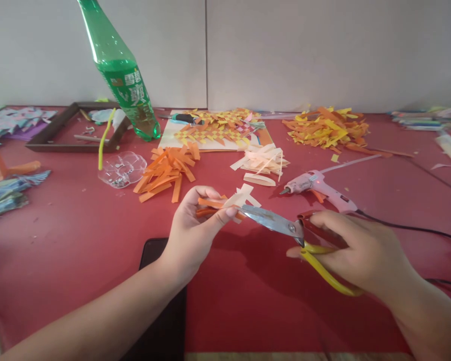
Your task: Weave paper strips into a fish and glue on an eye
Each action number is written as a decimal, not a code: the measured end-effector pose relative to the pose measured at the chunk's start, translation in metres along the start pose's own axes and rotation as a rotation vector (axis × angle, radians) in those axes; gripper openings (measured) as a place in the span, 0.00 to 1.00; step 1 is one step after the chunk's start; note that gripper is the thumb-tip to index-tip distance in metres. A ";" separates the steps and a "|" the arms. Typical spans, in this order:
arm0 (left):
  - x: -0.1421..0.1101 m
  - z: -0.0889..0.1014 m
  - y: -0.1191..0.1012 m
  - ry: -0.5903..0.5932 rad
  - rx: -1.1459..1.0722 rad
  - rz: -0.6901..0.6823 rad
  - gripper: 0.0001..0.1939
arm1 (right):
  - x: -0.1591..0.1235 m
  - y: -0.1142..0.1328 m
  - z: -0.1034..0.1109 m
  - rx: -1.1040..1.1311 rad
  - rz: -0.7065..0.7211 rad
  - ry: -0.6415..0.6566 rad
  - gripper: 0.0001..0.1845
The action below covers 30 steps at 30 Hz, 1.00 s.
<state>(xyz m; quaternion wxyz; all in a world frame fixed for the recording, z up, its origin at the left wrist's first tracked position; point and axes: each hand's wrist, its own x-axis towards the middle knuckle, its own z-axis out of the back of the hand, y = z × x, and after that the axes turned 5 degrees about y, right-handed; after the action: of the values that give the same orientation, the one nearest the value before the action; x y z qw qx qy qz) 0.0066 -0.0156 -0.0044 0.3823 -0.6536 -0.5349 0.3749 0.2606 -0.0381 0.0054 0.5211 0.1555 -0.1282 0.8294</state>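
My left hand [199,225] pinches a small bunch of crossed paper strips [237,198], cream over orange, above the front of the red table. In my right hand [357,245] is a pair of scissors [272,220] with one red and one yellow handle; my fingers are through the loops. The blades point left and their tips meet the paper strips beside my left thumb. The blades look nearly closed. Behind my left hand lies a pile of orange strips [169,168], and a pile of cream strips [261,159] sits farther right.
A pink glue gun [319,188] with a black cable lies at the right. Farther back are a yellow-orange strip heap [326,128], woven paper on a board [210,133], a green bottle [126,85], a dark frame [41,143] and a clear tray [122,170]. A black phone-like slab [161,311] lies under my left forearm.
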 end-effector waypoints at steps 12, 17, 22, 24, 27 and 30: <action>0.001 0.001 -0.001 0.014 0.007 0.016 0.14 | -0.002 -0.003 -0.003 0.017 0.030 -0.029 0.24; 0.000 -0.001 0.000 0.013 -0.002 0.003 0.13 | -0.002 -0.007 -0.001 -0.016 0.053 -0.001 0.26; 0.000 -0.001 0.000 0.035 0.005 -0.004 0.12 | -0.003 -0.011 0.000 -0.028 0.062 0.017 0.30; 0.000 0.000 -0.001 0.031 0.006 0.001 0.12 | -0.002 -0.011 0.000 -0.023 0.061 0.029 0.30; -0.001 -0.001 -0.001 0.021 0.012 0.008 0.12 | -0.001 -0.013 0.000 -0.012 0.067 0.050 0.30; -0.001 -0.001 -0.001 0.017 0.006 0.008 0.12 | -0.003 -0.015 -0.002 -0.014 0.062 0.061 0.30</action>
<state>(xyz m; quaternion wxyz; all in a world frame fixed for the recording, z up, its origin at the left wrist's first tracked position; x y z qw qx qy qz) 0.0075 -0.0163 -0.0032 0.3874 -0.6577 -0.5278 0.3726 0.2749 -0.0334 0.0032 0.4998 0.1224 -0.1227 0.8486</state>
